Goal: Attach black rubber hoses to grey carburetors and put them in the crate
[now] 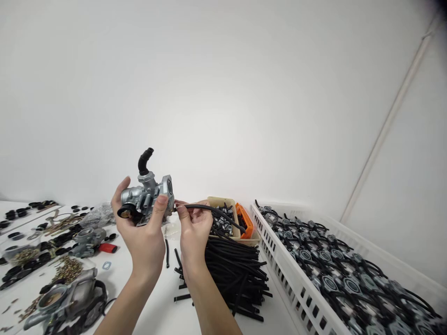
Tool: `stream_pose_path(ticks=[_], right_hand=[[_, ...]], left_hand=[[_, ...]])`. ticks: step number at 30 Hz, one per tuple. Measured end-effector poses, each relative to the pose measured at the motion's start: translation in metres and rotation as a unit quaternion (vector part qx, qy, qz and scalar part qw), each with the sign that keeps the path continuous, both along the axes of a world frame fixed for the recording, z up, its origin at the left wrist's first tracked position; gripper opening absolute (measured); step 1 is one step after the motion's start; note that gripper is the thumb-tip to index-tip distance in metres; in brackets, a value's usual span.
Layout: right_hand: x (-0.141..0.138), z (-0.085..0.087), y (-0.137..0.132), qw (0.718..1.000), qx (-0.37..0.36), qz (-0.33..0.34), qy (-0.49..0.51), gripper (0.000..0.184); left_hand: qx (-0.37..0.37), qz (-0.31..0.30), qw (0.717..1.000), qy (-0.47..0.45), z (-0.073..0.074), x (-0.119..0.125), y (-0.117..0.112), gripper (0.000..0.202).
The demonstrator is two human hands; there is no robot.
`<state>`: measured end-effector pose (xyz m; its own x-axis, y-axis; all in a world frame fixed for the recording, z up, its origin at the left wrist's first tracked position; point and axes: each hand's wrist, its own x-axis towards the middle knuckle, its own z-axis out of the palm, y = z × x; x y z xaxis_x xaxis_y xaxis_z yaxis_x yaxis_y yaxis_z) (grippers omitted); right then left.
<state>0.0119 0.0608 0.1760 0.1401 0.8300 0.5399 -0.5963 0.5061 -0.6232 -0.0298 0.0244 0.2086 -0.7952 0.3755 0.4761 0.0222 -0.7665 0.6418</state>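
My left hand (141,232) is raised above the white table (153,302), its fingers closed round a silver carburetor (148,195) with a bent black cap on top. Just to its right, my right hand (192,228) pinches one end of a thin black rubber hose (213,213) against the carburetor's side. The hose trails off to the right, over a beige box.
A heap of cut black hoses (237,270) lies under my right hand. Behind it stand a beige box (223,202) of small parts and an orange piece (245,219). A white crate (296,288) of finished carburetors fills the right. Loose carburetor bodies (66,298), screws and black rings cover the left.
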Motion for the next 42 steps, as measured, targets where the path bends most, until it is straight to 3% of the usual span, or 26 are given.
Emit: stream_pose_path(ticks=[9,13,16,20,25,30,35,42], right_hand=[[0.008,0.010,-0.004,1.000,-0.015,0.021,-0.004,0.033],[0.021,0.020,-0.003,0.996,-0.052,0.063,0.029,0.039],[0.035,0.025,0.002,0.993,-0.080,0.049,0.070,0.036],[0.049,0.025,0.013,0.989,-0.096,0.055,0.094,0.043],[0.050,0.024,0.017,0.989,-0.089,0.072,0.093,0.048],[0.051,0.023,0.017,0.991,-0.066,0.097,0.058,0.047],[0.052,0.022,0.016,0.995,-0.068,0.056,0.036,0.049],[0.049,0.024,0.012,0.999,-0.047,0.015,-0.001,0.050]], left_hand=[[0.017,-0.034,0.999,-0.007,0.004,-0.003,-0.002,0.066],[0.017,-0.114,0.990,-0.077,0.007,-0.011,0.001,0.057],[-0.019,-0.167,0.979,-0.114,0.007,-0.017,0.002,0.057],[-0.062,-0.244,0.962,-0.102,0.004,-0.020,0.007,0.060],[-0.102,-0.367,0.918,-0.106,-0.001,-0.010,0.011,0.055],[-0.138,-0.441,0.883,-0.080,-0.005,-0.007,0.011,0.059],[-0.152,-0.462,0.873,-0.033,-0.004,-0.015,0.008,0.068],[-0.156,-0.467,0.870,0.007,-0.002,-0.021,0.005,0.067]])
